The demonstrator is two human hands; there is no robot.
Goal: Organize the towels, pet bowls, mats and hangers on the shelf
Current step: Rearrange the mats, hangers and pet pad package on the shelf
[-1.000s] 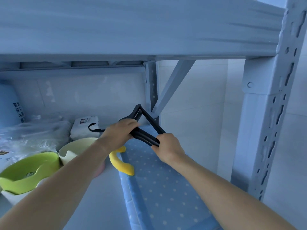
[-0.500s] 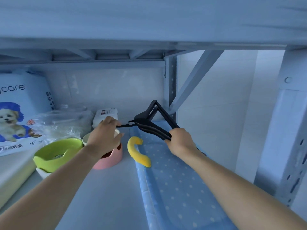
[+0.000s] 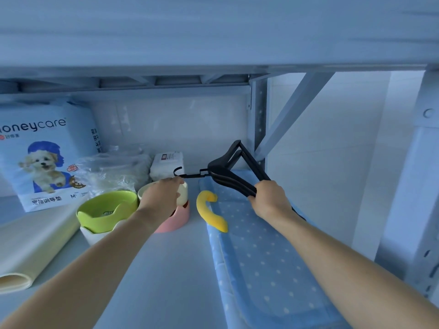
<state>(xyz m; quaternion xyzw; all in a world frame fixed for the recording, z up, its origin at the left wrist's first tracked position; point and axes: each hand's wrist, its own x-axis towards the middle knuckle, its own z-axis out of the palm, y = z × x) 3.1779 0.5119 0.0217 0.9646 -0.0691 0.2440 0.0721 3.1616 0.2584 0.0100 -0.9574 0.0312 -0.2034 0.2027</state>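
A bunch of black hangers (image 3: 226, 170) hangs above the far end of the blue dotted mat (image 3: 261, 262), which lies along the right side of the shelf. My right hand (image 3: 269, 199) grips the hangers' lower bars. At the hooks, my left hand (image 3: 162, 197) pinches with its fingertips, just above a cream bowl (image 3: 144, 189) stacked in a pink bowl (image 3: 177, 220). A green bowl (image 3: 107, 207) sits in a white bowl (image 3: 93, 235) to the left. A folded cream mat (image 3: 31, 248) lies at the far left.
A yellow curved piece (image 3: 210, 213) lies on the mat's left edge. Against the back wall stand a pet-pad package (image 3: 45, 157), a clear plastic bag (image 3: 111, 169) and a white wipes pack (image 3: 167, 162). The upper shelf (image 3: 213, 32) is close overhead. Shelf posts (image 3: 414, 191) and a diagonal brace (image 3: 294, 110) are on the right.
The view has swung left, bringing the pet-pad package and the cream mat into sight. My left hand slid from the hangers' shoulders out to the hooks. My right hand kept its grip.
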